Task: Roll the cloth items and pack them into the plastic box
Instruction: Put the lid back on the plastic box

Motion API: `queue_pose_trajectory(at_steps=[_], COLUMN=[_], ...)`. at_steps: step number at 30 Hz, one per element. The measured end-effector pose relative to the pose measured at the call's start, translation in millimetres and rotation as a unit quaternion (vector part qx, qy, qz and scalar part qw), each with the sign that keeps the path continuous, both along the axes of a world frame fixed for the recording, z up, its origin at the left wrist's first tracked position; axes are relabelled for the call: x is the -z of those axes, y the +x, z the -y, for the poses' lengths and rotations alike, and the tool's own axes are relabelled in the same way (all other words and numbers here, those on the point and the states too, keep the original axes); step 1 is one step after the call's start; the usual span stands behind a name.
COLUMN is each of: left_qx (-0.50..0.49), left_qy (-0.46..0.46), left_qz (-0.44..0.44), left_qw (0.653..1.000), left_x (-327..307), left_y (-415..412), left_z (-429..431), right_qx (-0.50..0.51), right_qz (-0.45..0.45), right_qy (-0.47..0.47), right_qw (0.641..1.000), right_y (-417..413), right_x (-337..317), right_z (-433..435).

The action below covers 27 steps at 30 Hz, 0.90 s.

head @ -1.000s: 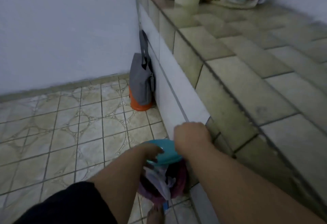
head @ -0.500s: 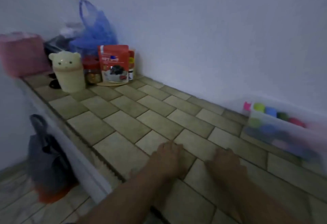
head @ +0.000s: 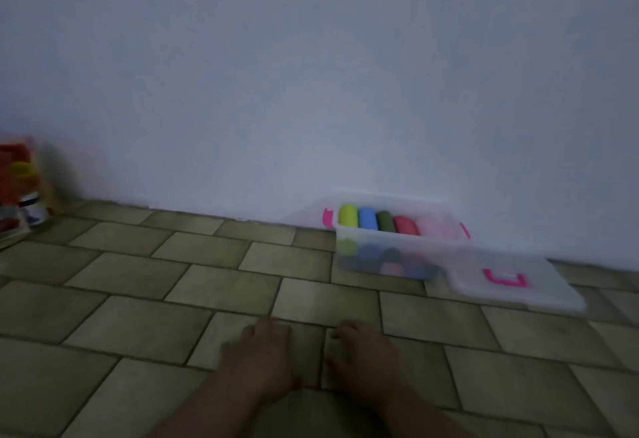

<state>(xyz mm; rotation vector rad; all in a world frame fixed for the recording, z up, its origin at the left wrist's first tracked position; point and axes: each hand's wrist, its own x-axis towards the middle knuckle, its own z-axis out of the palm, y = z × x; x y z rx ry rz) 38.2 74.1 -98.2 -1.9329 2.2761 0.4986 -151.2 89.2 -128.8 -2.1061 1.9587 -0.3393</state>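
Note:
A clear plastic box stands on the tiled counter against the wall, right of centre. Several rolled cloths fill it in a row: yellow-green, blue, dark green, red and pink. Its clear lid with a pink handle lies flat beside it on the right. My left hand and my right hand rest side by side, palms down on the tiles near the front, well short of the box. Neither hand holds anything.
The tiled counter runs across the whole view, with a plain white wall behind it. Blurred red food packets and a jar stand at the far left edge.
The view swung from the floor up and right along the counter. My hands left the bag below the counter and now lie flat on the tiles. The box came to the middle right.

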Motion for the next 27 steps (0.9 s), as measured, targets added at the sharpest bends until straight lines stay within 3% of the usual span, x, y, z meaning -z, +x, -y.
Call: queue_pose_trajectory(at_steps=[3, 8, 12, 15, 21, 27], left_qx=[0.035, 0.032, 0.000, -0.002, -0.008, -0.015], left_qy=[-0.016, 0.002, 0.041, 0.062, 0.056, 0.056], left_qz=[-0.014, 0.009, 0.041, 0.049, 0.032, 0.024], left_qw=[0.999, 0.999, 0.998, 0.997, 0.998, 0.998], left_x=[8.3, 26.6, 39.1, 38.0, 39.9, 38.4], left_y=[-50.4, -114.1, -123.4, -123.2, -121.7, -123.3], left_z=[33.5, 66.8, 78.5, 80.6, 78.9, 78.9], right_qx=[0.123, 0.322, 0.328, 0.316, 0.288, 0.310], right_qz=[-0.013, -0.043, -0.052, -0.095, -0.068, 0.002], right_qy=[-0.056, -0.016, 0.030, -0.024, -0.106, -0.202], right_qw=[0.991, 0.946, 0.943, 0.944, 0.949, 0.929], right_y=[-67.7, -182.1, -216.6, -221.9, -222.0, -245.1], right_x=[-4.9, -9.2, 4.6, 10.2, -6.5, -72.2], right_z=[13.1, 48.0, 80.9, 92.0, 84.3, 71.4])
